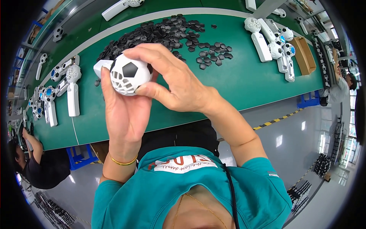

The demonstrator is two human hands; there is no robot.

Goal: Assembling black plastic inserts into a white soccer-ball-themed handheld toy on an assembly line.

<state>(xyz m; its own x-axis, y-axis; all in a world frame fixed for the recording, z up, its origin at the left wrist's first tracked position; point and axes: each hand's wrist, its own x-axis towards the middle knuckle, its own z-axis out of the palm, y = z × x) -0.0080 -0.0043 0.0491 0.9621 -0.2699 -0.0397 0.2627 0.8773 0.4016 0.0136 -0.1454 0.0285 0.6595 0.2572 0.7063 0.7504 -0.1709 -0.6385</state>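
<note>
A white ball-headed device [127,84], patterned like a football with black pentagon pieces and a slotted grille, is held up over the green table [244,82]. My left hand [127,116] supports it from below and behind, its fingers mostly hidden by the ball. My right hand [169,78] curls over the top and right side, thumb against the lower right of the ball. A black pentagon piece [130,70] sits on the ball's upper front. Past the fingers to the left, part of the white handle [102,68] sticks out. Beyond my hands is a pile of loose black pentagon pieces [143,36].
More ball-headed devices lie at the left [72,89] and in a cluster at the right [260,42], beside a brown cardboard box [305,57]. Several pentagon pieces [215,53] are scattered right of the pile. A co-worker [36,164] sits at the left; another person [339,89] is far right.
</note>
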